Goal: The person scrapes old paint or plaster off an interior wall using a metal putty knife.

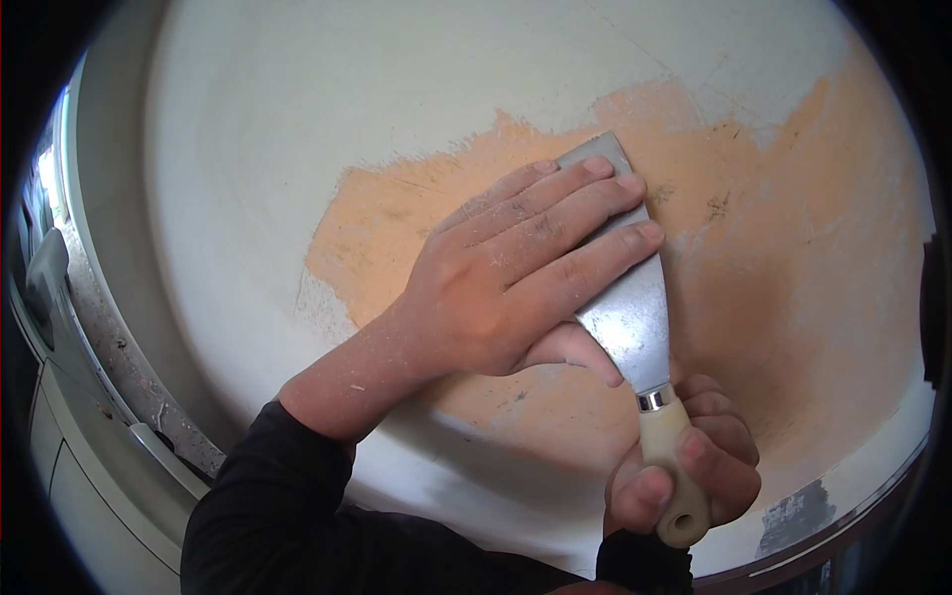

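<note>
A wide-bladed putty knife (633, 322) with a cream handle lies slanted against a wall, its blade edge toward the top. My right hand (709, 456) is closed around the handle, from the lower right. My left hand (516, 263) rests on the blade with its fingers stretched out and a little spread, the tips near the blade's far edge and the thumb by its near side. Under both hands is a rough orange-tan patch (387, 223) with dark specks and scratches. Pale dust shows on my left hand and wrist.
White wall surface (327, 74) surrounds the patch. At the left runs a pale, curved-looking frame (109, 129) with a dusty, debris-strewn ledge (129, 367) beside it and light-coloured panels (89, 496) below. A dark grey smear (796, 518) marks the lower right, above a dark edge strip.
</note>
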Motion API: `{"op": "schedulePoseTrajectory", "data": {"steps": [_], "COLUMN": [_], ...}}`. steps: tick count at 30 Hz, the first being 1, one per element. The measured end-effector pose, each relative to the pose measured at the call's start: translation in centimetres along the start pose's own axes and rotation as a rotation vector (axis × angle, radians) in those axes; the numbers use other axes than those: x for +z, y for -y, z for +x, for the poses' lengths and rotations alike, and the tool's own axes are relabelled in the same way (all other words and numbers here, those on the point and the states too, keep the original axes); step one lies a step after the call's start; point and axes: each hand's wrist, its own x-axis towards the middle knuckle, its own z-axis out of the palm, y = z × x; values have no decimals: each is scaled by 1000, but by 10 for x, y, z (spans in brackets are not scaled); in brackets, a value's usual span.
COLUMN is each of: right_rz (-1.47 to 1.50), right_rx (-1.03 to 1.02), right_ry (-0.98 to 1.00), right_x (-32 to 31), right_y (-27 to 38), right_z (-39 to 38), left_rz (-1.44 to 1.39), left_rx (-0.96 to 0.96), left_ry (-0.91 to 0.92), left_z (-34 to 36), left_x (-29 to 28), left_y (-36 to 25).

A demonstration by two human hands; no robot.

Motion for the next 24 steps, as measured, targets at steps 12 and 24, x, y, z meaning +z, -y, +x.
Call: {"op": "schedulePoseTrajectory", "data": {"steps": [12,24], "right_rz": [81,109], "right_rx": [68,99], "right_ry": [95,14], "right_x": [-4,0], "right_y": [-2,-7], "right_z": [9,6], "left_rz": [14,105], "left_rx": [29,-10], "left_ry": [-19,-18], "left_z": [4,5], "left_x": [-1,-1], "left_y": [7,10]}}
